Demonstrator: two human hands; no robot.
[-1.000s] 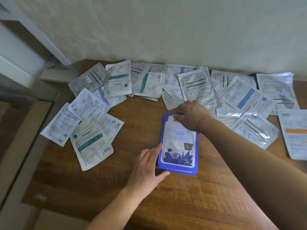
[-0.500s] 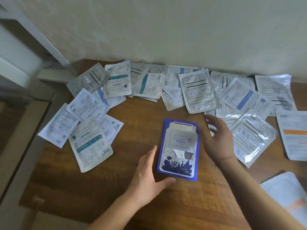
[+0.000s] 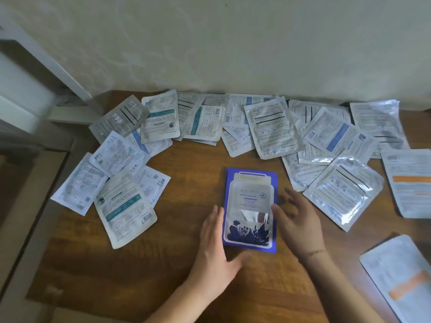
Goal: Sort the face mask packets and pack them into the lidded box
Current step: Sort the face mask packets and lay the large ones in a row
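Both your hands are flat and open, gripping nothing: your left hand [image 3: 215, 250] lies palm down against the left edge of the blue packet [image 3: 250, 209], thumb stretched under its near edge, and your right hand [image 3: 297, 223] sits at its right edge, fingers spread, fingertips just over the border. The blue packet lies face up on the wooden table [image 3: 186, 171], mid-table, apart from the rest. Silver-white packets [image 3: 272, 128] fan out face down in an overlapping arc along the wall [image 3: 233, 43], with a cluster at left [image 3: 123, 206]. Two orange-striped packets [image 3: 410, 180] lie at right, one near you [image 3: 401, 278]. No box in view.
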